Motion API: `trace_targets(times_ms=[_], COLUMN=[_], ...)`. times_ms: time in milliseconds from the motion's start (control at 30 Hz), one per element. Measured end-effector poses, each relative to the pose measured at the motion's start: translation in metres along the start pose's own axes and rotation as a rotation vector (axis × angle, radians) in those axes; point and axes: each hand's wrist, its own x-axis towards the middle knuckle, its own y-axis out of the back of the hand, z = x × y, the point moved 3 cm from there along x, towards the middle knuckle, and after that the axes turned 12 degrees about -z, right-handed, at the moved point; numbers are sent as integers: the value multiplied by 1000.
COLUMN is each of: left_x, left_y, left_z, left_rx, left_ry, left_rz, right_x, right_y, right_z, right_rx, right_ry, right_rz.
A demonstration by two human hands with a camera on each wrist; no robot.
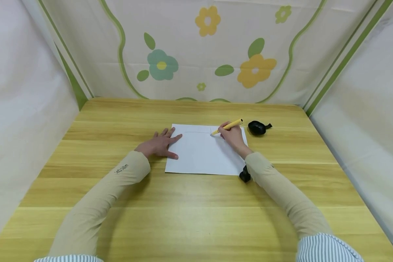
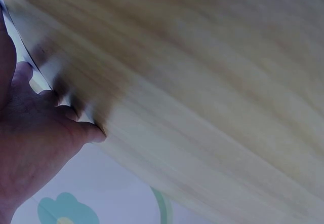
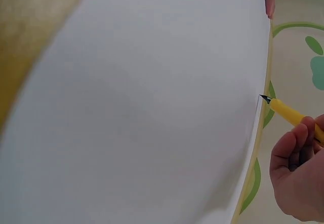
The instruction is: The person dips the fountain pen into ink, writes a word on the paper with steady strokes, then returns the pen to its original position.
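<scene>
While your right hand (image 1: 234,137) is pinching the yellow fountain pen (image 1: 232,124) near the far edge of the paper (image 1: 199,154), your spread left hand (image 1: 158,145) should be pressing the left side flat for steady strokes.

We see the paper sheet (image 1: 196,156) on the worktop (image 1: 190,218), the pen (image 1: 233,124) over its far right part, the curtain (image 1: 190,40) beyond the worktop's far edge.

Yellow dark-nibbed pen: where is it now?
Head view, right of centre: the yellow pen is in the right hand, nib at the white rectangular paper, near its far edge.
</scene>
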Motion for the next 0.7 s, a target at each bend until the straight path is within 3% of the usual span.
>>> trace_targets(times_ms=[700], left_x=[2], left_y=[1], left_z=[1], left_rx=[0], left_ry=[0], left_rz=[-3], right_x=[-12], right_y=[-3], right_z=[-1], right_rx=[25], right_ry=[-31], right_rz=[-50])
